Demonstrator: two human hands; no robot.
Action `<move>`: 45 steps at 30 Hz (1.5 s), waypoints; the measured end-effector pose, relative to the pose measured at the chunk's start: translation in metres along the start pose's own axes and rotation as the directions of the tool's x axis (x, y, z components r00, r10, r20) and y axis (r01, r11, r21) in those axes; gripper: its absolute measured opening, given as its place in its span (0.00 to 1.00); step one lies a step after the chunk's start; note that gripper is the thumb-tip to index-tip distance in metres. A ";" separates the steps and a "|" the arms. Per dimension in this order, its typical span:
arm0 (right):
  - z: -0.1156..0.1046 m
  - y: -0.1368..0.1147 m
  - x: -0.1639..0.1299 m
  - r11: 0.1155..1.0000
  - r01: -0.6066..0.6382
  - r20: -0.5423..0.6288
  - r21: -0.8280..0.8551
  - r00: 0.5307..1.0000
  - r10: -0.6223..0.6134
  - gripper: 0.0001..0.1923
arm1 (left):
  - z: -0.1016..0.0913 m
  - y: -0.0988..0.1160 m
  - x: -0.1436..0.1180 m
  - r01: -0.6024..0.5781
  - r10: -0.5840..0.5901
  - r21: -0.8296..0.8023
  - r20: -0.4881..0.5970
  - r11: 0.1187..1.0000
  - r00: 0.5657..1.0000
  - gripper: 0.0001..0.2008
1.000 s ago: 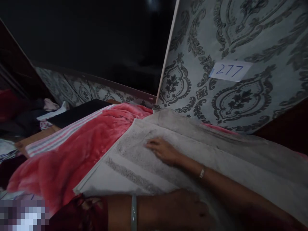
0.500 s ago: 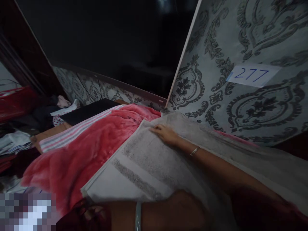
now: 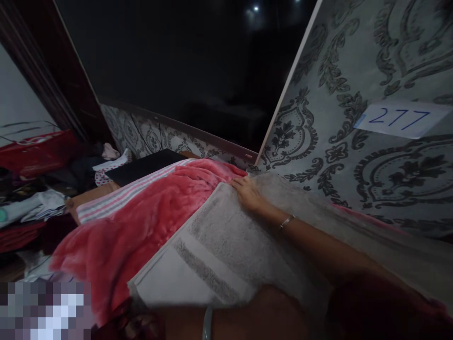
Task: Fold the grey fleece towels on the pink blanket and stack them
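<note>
Grey towel (image 3: 226,226) is lying at six o'clock, overlapping the pink blanket (image 3: 152,208) at eight, which is probably cushioning it. Right hand (image 3: 249,196) is resting near the towel's far corner, fingers half-stretched, likely steadying it; can't tell if they're pinching. Left hand (image 3: 278,309) is sitting at five, too dark to tell its grip.

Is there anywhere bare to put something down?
Yes: the black surface between the striped cloth and patterned wall looks bare. So does the grey towel between the right hand and left hand. The red bag and piled clothes crowd the far left.
</note>
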State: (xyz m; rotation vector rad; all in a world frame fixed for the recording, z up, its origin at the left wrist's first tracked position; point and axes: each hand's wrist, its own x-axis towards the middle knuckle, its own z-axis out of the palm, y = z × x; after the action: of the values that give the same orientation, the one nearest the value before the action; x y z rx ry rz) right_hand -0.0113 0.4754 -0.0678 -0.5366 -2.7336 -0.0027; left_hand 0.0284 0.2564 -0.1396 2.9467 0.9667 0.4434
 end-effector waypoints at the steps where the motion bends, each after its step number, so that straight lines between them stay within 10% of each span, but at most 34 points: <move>1: 0.002 -0.005 -0.001 0.998 0.059 -0.023 0.035 0.998 -0.058 0.23 | 0.003 -0.001 0.001 0.000 -0.001 0.001 0.025 1.000 1.000 0.14; 5: 0.010 -0.026 -0.004 0.948 0.278 0.097 0.155 0.951 -0.295 0.21 | 0.004 0.000 0.004 0.039 -0.036 -0.034 0.078 0.999 0.996 0.13; 11: -0.008 -0.013 -0.003 0.996 0.023 0.122 -0.086 0.992 -0.013 0.24 | -0.027 0.001 -0.003 0.149 -0.150 -0.051 -0.010 0.988 0.989 0.11; 21: -0.083 -0.050 -0.245 0.958 -0.251 -0.047 0.137 0.965 0.259 0.21 | -0.056 -0.007 -0.001 0.085 -0.101 -0.102 -0.170 0.991 0.980 0.02; 30: -0.121 -0.094 -0.354 0.833 -0.553 -0.295 0.028 0.791 0.535 0.17 | -0.065 -0.014 0.010 -0.078 0.068 -0.028 -0.246 0.997 0.967 0.06; 33: -0.138 -0.098 -0.404 0.762 -0.643 -0.459 0.080 0.655 0.601 0.14 | -0.065 -0.015 0.010 -0.131 0.141 0.052 -0.314 0.990 0.939 0.08; 39: -0.168 -0.092 -0.525 0.399 -0.890 -0.688 0.219 0.149 0.711 0.13 | -0.073 -0.022 0.038 -0.210 0.238 0.151 -0.199 0.966 0.951 0.12; 45: -0.164 -0.098 -0.573 0.122 -0.970 -0.620 0.211 -0.036 0.784 0.14 | -0.083 0.019 0.158 -0.084 0.077 0.155 0.048 0.984 0.996 0.14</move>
State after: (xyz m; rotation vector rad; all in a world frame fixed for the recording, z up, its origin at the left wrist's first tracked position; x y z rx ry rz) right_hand 0.5050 0.1636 -0.1040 -1.9692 -1.2060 -0.2222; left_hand 0.1385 0.3269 -0.0164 3.1313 0.9211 0.3188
